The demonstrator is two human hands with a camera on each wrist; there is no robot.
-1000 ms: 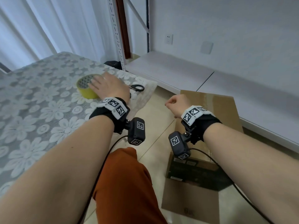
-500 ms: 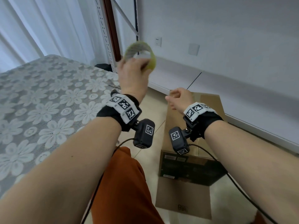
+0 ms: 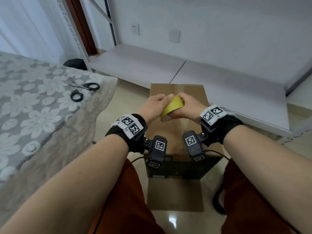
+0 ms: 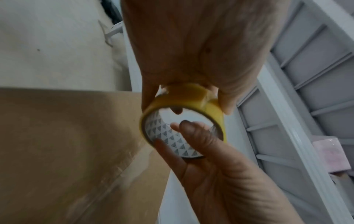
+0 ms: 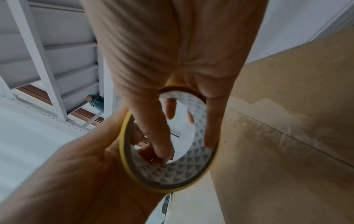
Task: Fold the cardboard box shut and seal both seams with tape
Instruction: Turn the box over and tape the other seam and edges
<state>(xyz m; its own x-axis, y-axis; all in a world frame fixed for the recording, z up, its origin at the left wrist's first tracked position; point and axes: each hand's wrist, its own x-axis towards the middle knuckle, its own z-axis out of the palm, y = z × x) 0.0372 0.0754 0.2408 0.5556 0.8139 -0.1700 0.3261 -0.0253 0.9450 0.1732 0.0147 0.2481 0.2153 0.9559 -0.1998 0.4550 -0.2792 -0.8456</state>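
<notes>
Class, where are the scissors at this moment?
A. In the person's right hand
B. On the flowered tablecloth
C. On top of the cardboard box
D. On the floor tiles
B: the scissors lie on the flowered tablecloth, while both hands hold the tape roll over the cardboard box.

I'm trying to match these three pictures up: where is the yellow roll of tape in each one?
Head: tape roll at centre, between both hands, above the cardboard box.
Left wrist: tape roll mid-frame, its patterned core facing us.
Right wrist: tape roll centre, lower.
Shared landmark: the brown box.
</notes>
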